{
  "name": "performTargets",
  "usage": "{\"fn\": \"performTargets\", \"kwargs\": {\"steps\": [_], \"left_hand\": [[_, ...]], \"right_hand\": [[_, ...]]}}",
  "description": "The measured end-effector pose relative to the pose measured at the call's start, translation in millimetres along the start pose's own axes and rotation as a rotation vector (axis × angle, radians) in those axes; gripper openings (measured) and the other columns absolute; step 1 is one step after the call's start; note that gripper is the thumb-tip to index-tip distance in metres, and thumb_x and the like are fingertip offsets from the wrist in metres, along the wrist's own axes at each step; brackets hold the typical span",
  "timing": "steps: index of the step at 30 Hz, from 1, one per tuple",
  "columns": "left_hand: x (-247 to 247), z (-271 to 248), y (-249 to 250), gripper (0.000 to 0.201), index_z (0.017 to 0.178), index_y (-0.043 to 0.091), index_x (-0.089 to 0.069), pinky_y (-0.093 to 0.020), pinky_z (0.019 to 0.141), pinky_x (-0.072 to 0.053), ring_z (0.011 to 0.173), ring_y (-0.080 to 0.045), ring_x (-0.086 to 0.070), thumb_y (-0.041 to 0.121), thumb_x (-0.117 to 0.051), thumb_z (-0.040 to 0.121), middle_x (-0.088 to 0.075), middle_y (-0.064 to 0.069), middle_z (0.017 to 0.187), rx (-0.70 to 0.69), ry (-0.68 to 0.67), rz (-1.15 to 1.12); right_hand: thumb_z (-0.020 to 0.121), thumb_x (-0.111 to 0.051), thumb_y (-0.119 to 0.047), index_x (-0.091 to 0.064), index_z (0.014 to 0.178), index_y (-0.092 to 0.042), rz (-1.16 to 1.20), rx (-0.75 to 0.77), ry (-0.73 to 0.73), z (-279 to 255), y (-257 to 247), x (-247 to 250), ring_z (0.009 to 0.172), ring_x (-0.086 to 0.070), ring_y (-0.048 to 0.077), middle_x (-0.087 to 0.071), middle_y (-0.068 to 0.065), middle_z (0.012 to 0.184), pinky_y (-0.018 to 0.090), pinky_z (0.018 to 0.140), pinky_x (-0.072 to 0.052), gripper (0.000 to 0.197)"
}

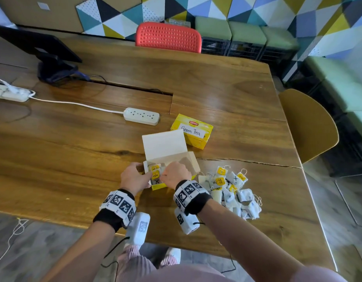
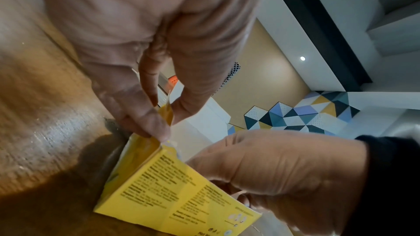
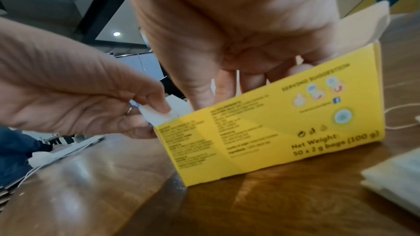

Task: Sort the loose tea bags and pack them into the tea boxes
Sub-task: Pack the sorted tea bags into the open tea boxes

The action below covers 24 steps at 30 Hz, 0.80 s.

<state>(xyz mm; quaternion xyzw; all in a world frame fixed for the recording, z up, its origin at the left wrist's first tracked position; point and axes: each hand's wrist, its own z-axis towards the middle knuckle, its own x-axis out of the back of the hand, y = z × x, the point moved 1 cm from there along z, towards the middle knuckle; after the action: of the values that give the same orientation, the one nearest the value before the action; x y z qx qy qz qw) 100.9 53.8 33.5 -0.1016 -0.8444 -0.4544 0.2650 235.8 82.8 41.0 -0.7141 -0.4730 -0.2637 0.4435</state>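
Observation:
An open yellow tea box [image 1: 177,162] stands near the table's front edge with its white lid [image 1: 163,143] raised. My left hand [image 1: 144,174] pinches the box's left end flap [image 2: 167,112] between thumb and fingers. My right hand [image 1: 165,169] reaches down into the box with straight fingers [image 3: 227,85]; the box wall [image 3: 272,123] hides their tips. Tea bags with yellow tags [image 1: 155,171] lie inside under that hand. A pile of loose tea bags [image 1: 231,188] lies just right of the box. Behind it sits a closed yellow box labelled Green Tea [image 1: 192,131].
A white power strip [image 1: 141,116] with its cable lies behind the boxes; a second strip [image 1: 9,92] and a dark monitor [image 1: 43,49] are far left. A cable slot [image 1: 135,88] crosses the table. A red chair [image 1: 167,37] and a yellow chair [image 1: 310,127] stand around it.

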Motion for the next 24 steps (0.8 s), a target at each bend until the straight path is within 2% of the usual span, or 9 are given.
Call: {"fn": "performTargets", "kwargs": {"steps": [3,7,10,14,16,18,19,21,24], "left_hand": [[-0.9,1.1,-0.4,0.051,0.130,0.010,-0.051,-0.027,0.060,-0.058,0.065,-0.004,-0.060,0.016,-0.071,0.083,-0.059,-0.008,0.126,0.006,-0.004,-0.018],[-2.2,-1.1,1.3,0.045,0.127,0.010,-0.053,-0.024,0.058,-0.057,0.065,-0.008,-0.064,0.017,-0.068,0.085,-0.060,-0.005,0.123,-0.025,-0.010,0.011],[-1.8,-0.7,-1.2,0.043,0.124,0.011,-0.056,-0.039,0.080,-0.058,0.092,-0.022,-0.067,0.023,-0.067,0.084,-0.063,-0.005,0.122,-0.066,-0.004,0.078],[-0.4,-1.9,-7.1,0.040,0.121,0.015,-0.058,-0.043,0.085,-0.056,0.102,-0.023,-0.063,0.029,-0.067,0.085,-0.063,-0.002,0.120,-0.115,-0.048,0.064],[1.2,-4.2,-12.7,0.031,0.113,0.018,-0.060,-0.043,0.084,-0.056,0.099,-0.020,-0.063,0.034,-0.067,0.086,-0.064,0.002,0.115,-0.149,-0.052,0.009],[3.4,-10.8,-19.1,0.027,0.108,0.020,-0.062,-0.044,0.083,-0.056,0.096,-0.017,-0.064,0.038,-0.064,0.088,-0.066,0.004,0.109,-0.174,-0.050,-0.065],[3.7,-15.3,-23.2,0.024,0.106,0.022,-0.063,-0.043,0.084,-0.055,0.096,-0.016,-0.064,0.039,-0.061,0.090,-0.067,0.005,0.105,-0.182,-0.055,-0.095],[2.5,-27.9,-31.5,0.012,0.100,0.027,-0.061,-0.038,0.085,-0.053,0.097,-0.014,-0.063,0.036,-0.056,0.094,-0.067,0.007,0.099,-0.200,-0.079,-0.141],[-5.1,-43.4,-47.8,0.006,0.097,0.028,-0.059,-0.028,0.079,-0.050,0.095,-0.013,-0.062,0.030,-0.053,0.096,-0.065,0.008,0.097,-0.222,-0.117,-0.132]], "right_hand": [[0.090,-0.058,-0.032,-0.059,0.110,-0.011,-0.127,-0.031,0.035,0.2,3.4,-1.7,0.106,-0.060,0.027,-0.065,0.007,0.110,0.041,0.099,-0.040,0.029],[0.088,-0.060,-0.036,-0.063,0.101,-0.011,-0.134,-0.027,-0.011,2.2,2.5,-3.4,0.099,-0.062,0.027,-0.067,0.007,0.102,0.038,0.090,-0.041,0.028],[0.086,-0.060,-0.041,-0.067,0.094,-0.011,-0.105,-0.007,-0.081,3.7,1.1,-3.7,0.092,-0.062,0.027,-0.067,0.007,0.095,0.036,0.080,-0.042,0.032],[0.090,-0.054,-0.031,-0.068,0.103,-0.018,-0.011,0.148,0.002,-7.7,11.6,14.2,0.094,-0.060,0.020,-0.068,0.002,0.101,0.038,0.093,-0.046,0.023],[0.091,-0.057,-0.025,-0.066,0.111,-0.019,0.181,0.234,0.125,-18.7,25.0,27.7,0.083,-0.059,0.008,-0.069,-0.002,0.102,0.023,0.083,-0.050,0.022],[0.091,-0.060,-0.021,-0.065,0.112,-0.016,0.308,0.259,0.227,-28.0,46.1,38.9,0.069,-0.054,-0.003,-0.068,-0.005,0.096,0.005,0.065,-0.041,0.022],[0.091,-0.061,-0.019,-0.065,0.111,-0.014,0.346,0.244,0.268,-31.3,59.4,43.0,0.067,-0.053,-0.005,-0.066,-0.005,0.092,0.002,0.060,-0.038,0.021],[0.089,-0.062,-0.016,-0.066,0.110,-0.012,0.382,0.179,0.323,-37.0,90.9,48.2,0.070,-0.056,0.000,-0.065,-0.005,0.092,0.004,0.062,-0.039,0.021],[0.087,-0.063,-0.017,-0.065,0.112,-0.015,0.310,0.091,0.304,-44.9,136.0,46.7,0.081,-0.058,0.011,-0.066,0.003,0.104,0.023,0.074,-0.046,0.025]]}}
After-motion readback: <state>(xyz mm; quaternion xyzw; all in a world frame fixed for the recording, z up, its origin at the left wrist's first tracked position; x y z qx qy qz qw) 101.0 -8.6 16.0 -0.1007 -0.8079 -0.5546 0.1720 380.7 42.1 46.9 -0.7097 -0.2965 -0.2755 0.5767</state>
